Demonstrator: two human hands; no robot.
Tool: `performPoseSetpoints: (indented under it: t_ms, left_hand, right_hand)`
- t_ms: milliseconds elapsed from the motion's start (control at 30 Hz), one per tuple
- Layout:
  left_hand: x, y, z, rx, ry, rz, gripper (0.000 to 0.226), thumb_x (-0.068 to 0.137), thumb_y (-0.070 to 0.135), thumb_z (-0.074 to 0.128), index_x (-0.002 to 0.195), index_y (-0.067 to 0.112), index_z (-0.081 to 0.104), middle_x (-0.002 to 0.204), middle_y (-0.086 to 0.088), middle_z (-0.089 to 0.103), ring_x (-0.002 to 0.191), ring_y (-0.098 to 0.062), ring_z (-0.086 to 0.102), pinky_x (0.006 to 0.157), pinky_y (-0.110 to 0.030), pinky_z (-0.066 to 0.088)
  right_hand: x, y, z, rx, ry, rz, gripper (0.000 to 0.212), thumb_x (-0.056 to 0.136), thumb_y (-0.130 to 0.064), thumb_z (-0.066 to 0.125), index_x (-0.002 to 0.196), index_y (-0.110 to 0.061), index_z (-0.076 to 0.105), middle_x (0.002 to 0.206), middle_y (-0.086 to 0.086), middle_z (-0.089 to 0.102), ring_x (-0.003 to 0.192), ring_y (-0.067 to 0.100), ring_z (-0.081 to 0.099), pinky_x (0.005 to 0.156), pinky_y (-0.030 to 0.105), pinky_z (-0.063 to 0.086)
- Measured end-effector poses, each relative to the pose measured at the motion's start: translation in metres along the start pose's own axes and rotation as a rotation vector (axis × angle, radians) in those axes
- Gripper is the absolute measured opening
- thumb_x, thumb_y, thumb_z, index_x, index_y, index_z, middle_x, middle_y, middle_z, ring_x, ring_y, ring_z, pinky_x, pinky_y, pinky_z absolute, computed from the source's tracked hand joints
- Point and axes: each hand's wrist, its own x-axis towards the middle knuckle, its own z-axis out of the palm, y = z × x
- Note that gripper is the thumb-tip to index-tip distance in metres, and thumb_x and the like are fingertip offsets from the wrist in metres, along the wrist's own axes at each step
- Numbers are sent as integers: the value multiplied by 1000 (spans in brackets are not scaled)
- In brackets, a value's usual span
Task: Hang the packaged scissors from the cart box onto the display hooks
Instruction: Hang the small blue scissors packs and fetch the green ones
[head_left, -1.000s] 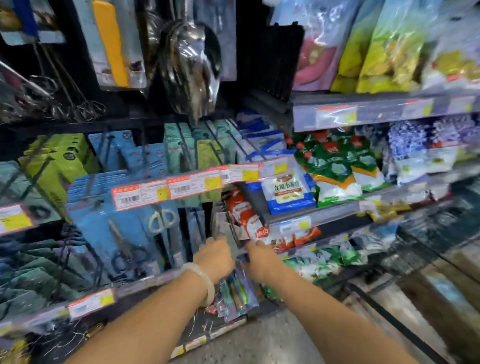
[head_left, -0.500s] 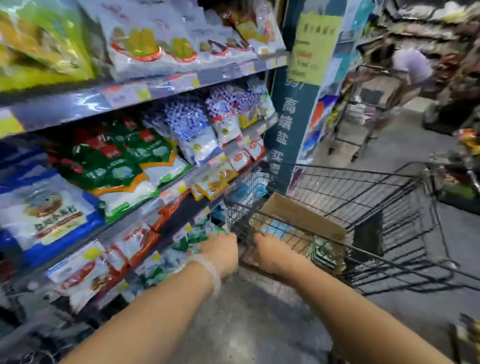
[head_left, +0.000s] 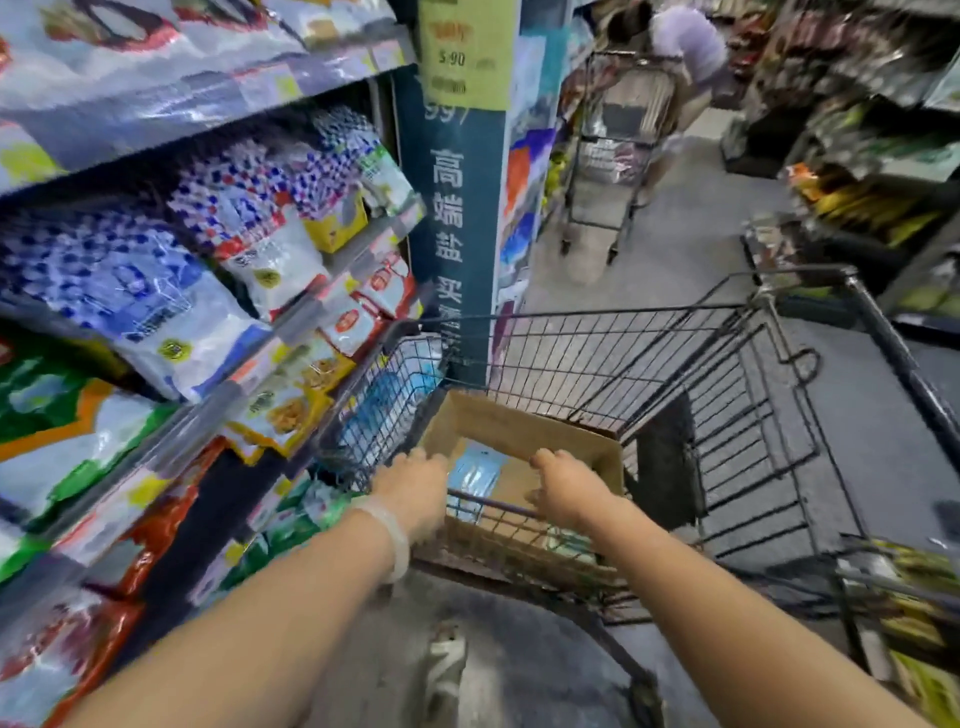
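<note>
1. Since half a second ago, both hands have advanced from the near rim of the cart to positions over the open cardboard box, and the view has swung further right, so the box interior now shows.
2. The left hand (head_left: 415, 491), with a pale bangle (head_left: 387, 535) on its wrist, is over the left edge of the cardboard box (head_left: 524, 431); its fingers curl downward, and whether they grasp anything cannot be told.
3. The right hand (head_left: 566, 486) hangs above the middle of the box, fingers loosely bent and holding nothing visible.
4. A blue scissors package (head_left: 475, 475) lies flat on the box floor, between the two hands and below them.
5. The box sits at the near end of the wire cart (head_left: 675, 364).
6. Shelves (head_left: 291, 317) of bagged goods stand just beside the cart on the left.
7. Farther down the aisle, another person (head_left: 680, 41) stands behind a second cart (head_left: 613, 156).
</note>
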Motion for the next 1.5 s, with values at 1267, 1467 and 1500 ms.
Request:
performPoseSetpoints:
  t_ms: [1267,1467,1500]
  left_hand:
    - [339,-30,131,-776,-336,-320,57,81,18,70,130,16,42,128,-8,54,115,-24,55,98,-38,46]
    - [350,-29,131,-1006,-441,-359,40,76,19,74,109,14,53,106,0,64,94,-17,62,86,-34,52]
    - [348,-28,133,-1015,-453,-360,36,76,17,73,108,14,57,108,-2,67,96,-20,64,89,-39,53]
  right_hand:
    - [310,39,172,1613,-376,608,21,82,3,63,89,-9,48,85,9,64,73,21,60,73,35,51]
    - [307,58,177,1844,-427,601,9,87,-2,56,86,-11,56,78,4,71,66,16,67,64,29,58]
    - [308,55,180,1850,-427,616,10,88,-3,56,84,-12,55,74,2,71,63,13,67,61,26,58]
